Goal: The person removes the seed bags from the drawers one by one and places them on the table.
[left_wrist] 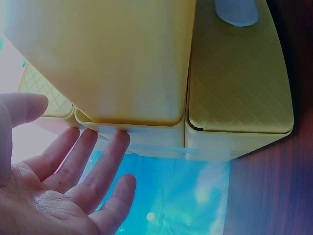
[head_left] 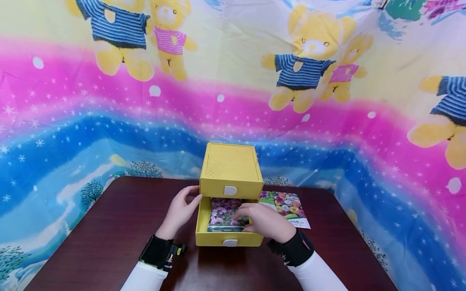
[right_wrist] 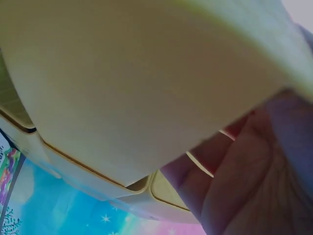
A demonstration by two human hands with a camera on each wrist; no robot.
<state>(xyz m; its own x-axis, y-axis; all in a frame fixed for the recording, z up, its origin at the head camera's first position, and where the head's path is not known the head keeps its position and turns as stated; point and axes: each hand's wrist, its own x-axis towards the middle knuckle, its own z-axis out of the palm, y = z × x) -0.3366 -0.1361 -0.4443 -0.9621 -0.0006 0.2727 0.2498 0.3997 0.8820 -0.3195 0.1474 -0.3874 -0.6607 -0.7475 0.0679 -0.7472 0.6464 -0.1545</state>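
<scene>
Showing purple blooms, a packet (head_left: 223, 213) lies by the right hand (head_left: 265, 220), grip unclear, the left hand (head_left: 180, 211) spread.

A smooth-sided plastic drawer unit (head_left: 232, 161), its front (left_wrist: 239, 83) textured, stood on a glossy, wood-grained tabletop (head_left: 127, 226) before wrinkled cloth (head_left: 233, 101).

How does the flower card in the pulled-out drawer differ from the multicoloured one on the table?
The drawer card lies inside the yellow drawer; the table card lies on the dark table. The drawer card shows pinkish-purple blooms; the table card shows red, yellow, white and orange ones. The drawer card's lower strip is dark, the table card's white. Both carry flower pictures and lettering.
</scene>
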